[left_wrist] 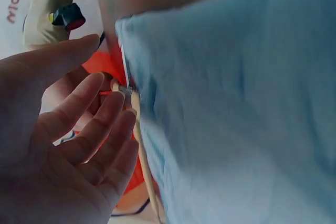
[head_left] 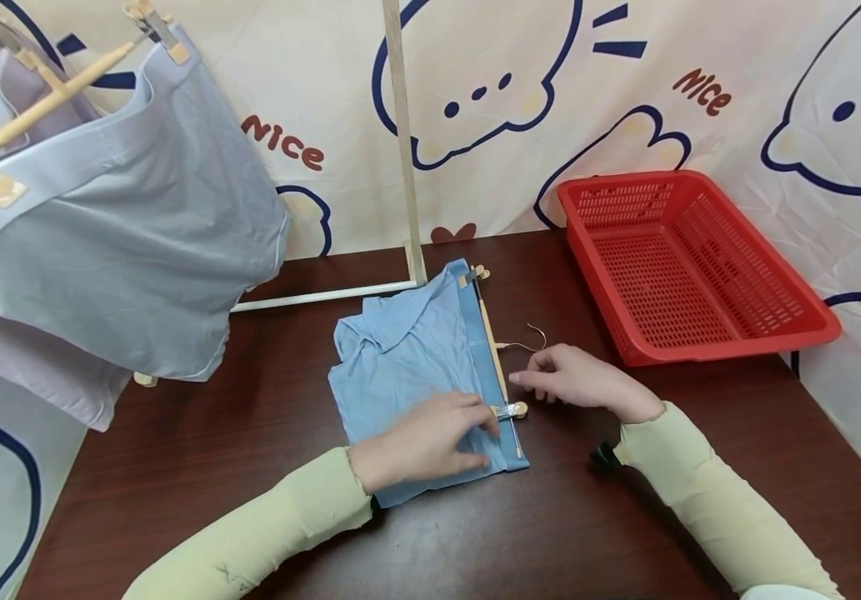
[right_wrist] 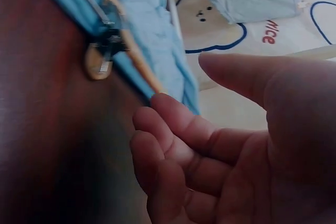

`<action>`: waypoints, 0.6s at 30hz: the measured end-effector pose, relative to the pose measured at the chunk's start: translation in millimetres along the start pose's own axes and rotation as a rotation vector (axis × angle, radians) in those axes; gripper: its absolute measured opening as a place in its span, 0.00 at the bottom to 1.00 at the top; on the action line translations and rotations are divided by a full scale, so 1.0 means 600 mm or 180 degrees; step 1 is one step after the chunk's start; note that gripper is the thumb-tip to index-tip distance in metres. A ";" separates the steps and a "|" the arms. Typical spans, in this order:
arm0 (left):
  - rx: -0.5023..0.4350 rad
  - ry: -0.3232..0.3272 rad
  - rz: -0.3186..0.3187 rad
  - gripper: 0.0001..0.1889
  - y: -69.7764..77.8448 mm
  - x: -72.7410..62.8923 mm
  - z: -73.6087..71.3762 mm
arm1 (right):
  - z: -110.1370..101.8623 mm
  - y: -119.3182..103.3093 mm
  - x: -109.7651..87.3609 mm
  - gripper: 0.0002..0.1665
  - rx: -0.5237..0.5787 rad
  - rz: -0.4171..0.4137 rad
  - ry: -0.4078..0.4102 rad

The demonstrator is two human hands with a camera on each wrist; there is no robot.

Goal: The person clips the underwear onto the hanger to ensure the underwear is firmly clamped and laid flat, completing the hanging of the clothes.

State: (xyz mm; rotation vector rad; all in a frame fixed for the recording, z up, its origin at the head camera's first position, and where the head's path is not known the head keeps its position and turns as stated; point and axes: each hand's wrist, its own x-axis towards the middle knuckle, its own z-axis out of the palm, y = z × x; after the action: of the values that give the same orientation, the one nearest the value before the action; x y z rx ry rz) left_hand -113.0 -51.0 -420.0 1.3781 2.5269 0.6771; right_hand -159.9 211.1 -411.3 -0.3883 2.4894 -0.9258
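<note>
Blue underpants (head_left: 415, 358) lie on the table with their waistband along a wooden clip hanger (head_left: 492, 333). One clip (head_left: 511, 410) grips the waistband near the front end, another clip (head_left: 473, 275) the far end. The hanger's wire hook (head_left: 538, 337) points right. My left hand (head_left: 430, 437) is over the front part of the garment, its fingers loosely bent around nothing in the left wrist view. Just right of the hanger bar hovers my right hand (head_left: 573, 379), thumb and fingers apart in the right wrist view, holding nothing; the near clip (right_wrist: 107, 43) is a short way off.
A red plastic basket (head_left: 700, 275) stands at the back right. Grey underpants (head_left: 137, 200) hang from a clip hanger at the left, with a lilac garment (head_left: 32, 342) behind. A pale rack post (head_left: 403, 142) and its base bar (head_left: 325, 295) stand behind the blue garment.
</note>
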 end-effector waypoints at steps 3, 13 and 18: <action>-0.0123 -0.0117 0.0064 0.14 0.005 0.003 0.011 | 0.013 0.005 -0.007 0.25 -0.0045 -0.0030 -0.0077; -0.0220 -0.0344 0.0020 0.13 0.011 0.012 0.027 | 0.040 0.004 -0.018 0.22 -0.0089 -0.0145 -0.0124; -0.0145 -0.0328 0.0038 0.12 0.015 0.016 0.029 | 0.044 0.009 -0.020 0.21 -0.0091 -0.0337 -0.0051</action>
State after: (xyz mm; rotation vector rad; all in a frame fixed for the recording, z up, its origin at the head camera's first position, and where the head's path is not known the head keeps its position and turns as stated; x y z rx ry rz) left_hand -105.1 -33.9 -430.9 1.3773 2.4108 0.6443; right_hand -136.6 205.7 -429.0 -0.5393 2.4902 -0.9249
